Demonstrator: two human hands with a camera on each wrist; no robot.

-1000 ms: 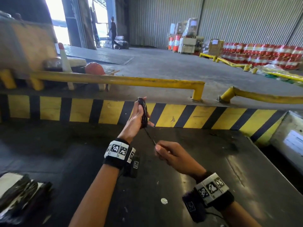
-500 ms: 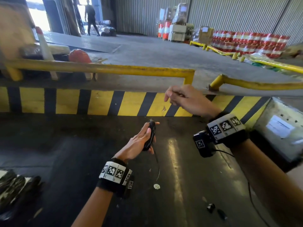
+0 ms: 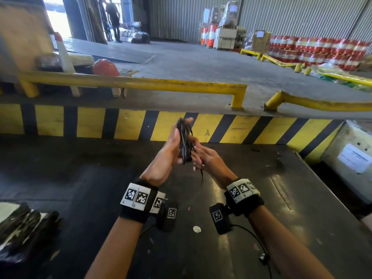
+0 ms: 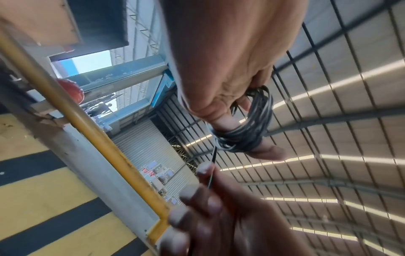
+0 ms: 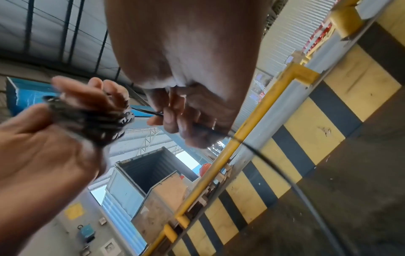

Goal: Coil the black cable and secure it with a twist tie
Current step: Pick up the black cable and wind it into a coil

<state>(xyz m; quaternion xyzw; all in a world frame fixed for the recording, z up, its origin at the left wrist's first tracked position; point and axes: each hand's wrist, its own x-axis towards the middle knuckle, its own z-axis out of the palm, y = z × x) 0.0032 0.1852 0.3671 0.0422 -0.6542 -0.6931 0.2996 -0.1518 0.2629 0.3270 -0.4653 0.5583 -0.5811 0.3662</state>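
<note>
The black cable [image 3: 184, 140] is sitting wound around the fingers of the left hand [image 3: 171, 147], which is holding it up above the dark counter [image 3: 302, 208], in front of the yellow-and-black striped edge [image 3: 90, 122] behind the counter. The coil is looking like a tight bundle of many thin, glossy black loops, with one loose strand trailing down from it. The left hand is standing upright with its palm facing right, thumb lying against the coil and fingers wrapped in the loops. The right hand [image 3: 207, 158] is sitting just beside the coil, its fingertips [image 5: 166, 119] pinching the loose strand, which is running on below the hand.
</note>
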